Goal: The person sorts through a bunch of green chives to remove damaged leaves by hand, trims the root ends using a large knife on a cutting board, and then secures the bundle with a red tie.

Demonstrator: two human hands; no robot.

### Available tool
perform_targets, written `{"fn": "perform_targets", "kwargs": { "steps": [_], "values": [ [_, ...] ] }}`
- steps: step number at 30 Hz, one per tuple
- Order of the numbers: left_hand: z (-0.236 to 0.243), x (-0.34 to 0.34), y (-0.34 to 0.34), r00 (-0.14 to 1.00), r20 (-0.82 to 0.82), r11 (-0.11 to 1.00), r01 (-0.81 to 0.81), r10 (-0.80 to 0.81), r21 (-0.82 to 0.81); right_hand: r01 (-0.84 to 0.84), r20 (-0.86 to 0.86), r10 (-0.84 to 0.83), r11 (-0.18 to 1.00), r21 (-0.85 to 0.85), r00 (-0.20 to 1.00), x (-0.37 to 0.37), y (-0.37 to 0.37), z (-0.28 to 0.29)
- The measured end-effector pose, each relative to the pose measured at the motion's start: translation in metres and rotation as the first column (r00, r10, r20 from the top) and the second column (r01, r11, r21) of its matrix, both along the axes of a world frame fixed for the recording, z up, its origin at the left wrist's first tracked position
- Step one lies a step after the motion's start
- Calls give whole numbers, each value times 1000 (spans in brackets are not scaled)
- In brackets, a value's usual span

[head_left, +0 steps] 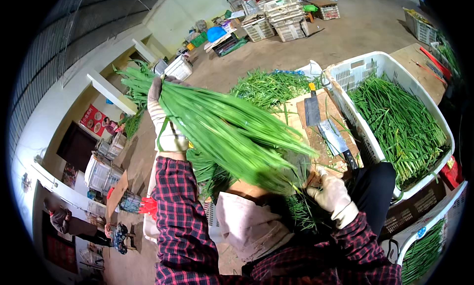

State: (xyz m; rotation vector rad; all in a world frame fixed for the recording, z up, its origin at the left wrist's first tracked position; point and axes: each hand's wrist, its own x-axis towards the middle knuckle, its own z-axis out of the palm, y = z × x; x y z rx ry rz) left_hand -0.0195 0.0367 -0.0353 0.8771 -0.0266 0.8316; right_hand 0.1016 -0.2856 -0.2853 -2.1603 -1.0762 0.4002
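Note:
My left hand (165,119), in a pale glove with dark fingers, is closed around a large bunch of long green chives (222,127). The bunch slants down to the right, with its loose ends fanning out near my right hand (333,193). That hand wears a pale glove, its fingers drawn together beside the ends; thin strands pass by the fingertips, but what they pinch is unclear. Beyond it, a cleaver with a yellow-tipped handle (312,111) and a black-handled cleaver (333,137) lie on a wooden board (323,149).
A white crate (338,85) of chives stands at the right, another crate (410,238) below it. Loose greens (269,87) are heaped behind the board. My dark-trousered knee (377,186) is close to the right hand. Stacked crates (286,18) stand farther back; a person (79,223) is at the far left.

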Motion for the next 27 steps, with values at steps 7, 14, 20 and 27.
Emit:
{"fn": "perform_targets", "kwargs": {
  "steps": [7, 14, 20, 27],
  "values": [
    [3, -6, 1, 944, 130, 948, 313, -304, -61, 56, -590, 536, 710, 702, 603, 33, 72, 31],
    [20, -66, 17, 911, 175, 927, 367, -374, 71, -125, -779, 211, 977, 170, 591, -4, 58, -71],
    [13, -67, 20, 960, 196, 977, 181, -200, 114, 89, 360, -106, 994, 66, 927, -7, 103, -116],
    [-23, -62, 74, 921, 302, 966, 207, -247, 157, -672, -39, 768, 533, -514, 639, -70, 30, -101]
  ]
}}
